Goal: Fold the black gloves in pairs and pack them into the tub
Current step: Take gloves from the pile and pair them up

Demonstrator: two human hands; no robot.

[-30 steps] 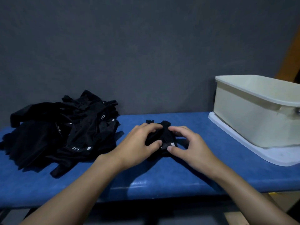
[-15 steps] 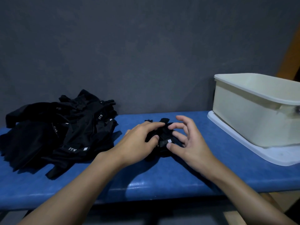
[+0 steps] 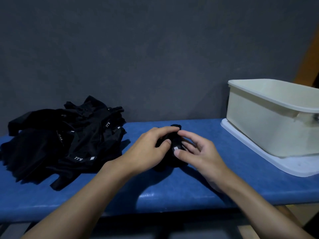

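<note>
Gripping the folded glove bundle (image 3: 174, 140) between left hand (image 3: 148, 150) and right hand (image 3: 196, 152), both curled round it, with the white tub (image 3: 259, 126) out past the nearer right hand.

The scene is dimly lit, with a cool bluish cast. The tub (image 3: 255, 128) is the brightest surface. Left of it, the folded gloves (image 3: 175, 141) and the glove pile (image 3: 57, 144) are rendered as nearly featureless black. Soft shadows are thrown under the left hand (image 3: 148, 150) and right hand (image 3: 198, 152) onto the bench (image 3: 208, 129), and a faint glare streak is seen lower left of the tub. Straight lines are bowed near the frame edges, and fine detail is slightly smeared.
</note>
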